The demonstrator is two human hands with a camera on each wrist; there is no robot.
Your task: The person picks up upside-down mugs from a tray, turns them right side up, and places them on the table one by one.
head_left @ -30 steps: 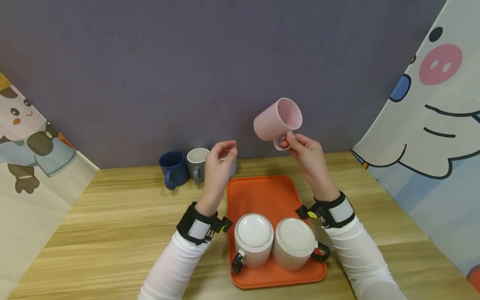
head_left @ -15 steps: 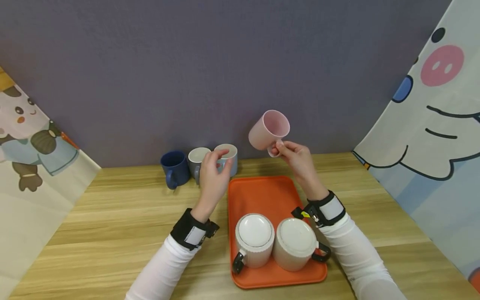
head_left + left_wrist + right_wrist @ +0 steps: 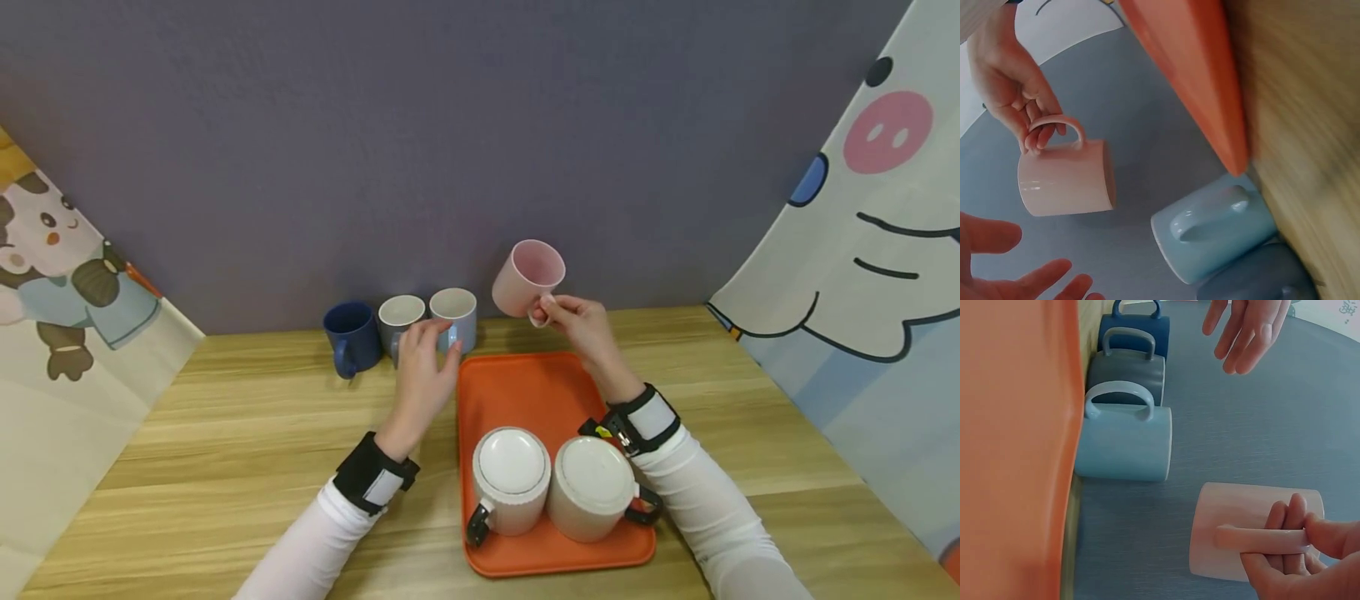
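My right hand (image 3: 592,337) grips the handle of a pink mug (image 3: 517,283), held tilted in the air behind the tray, its mouth toward me. In the right wrist view the fingers curl through the handle of the pink mug (image 3: 1254,500). My left hand (image 3: 422,379) holds nothing; its fingers are parted in front of the grey mug (image 3: 400,312) and the light blue mug (image 3: 459,312). Those two stand upright side by side at the wall, with a dark blue mug (image 3: 355,337) to their left.
An orange tray (image 3: 525,383) lies on the wooden table (image 3: 262,433). Two pale mugs with black handles, one (image 3: 512,483) left and one (image 3: 588,492) right, stand upside down on its near half. A grey wall (image 3: 480,133) rises behind; printed sheets flank both sides.
The pink mug has come down and left in my right hand. My left hand has moved left and lower, uncovering the light blue mug.
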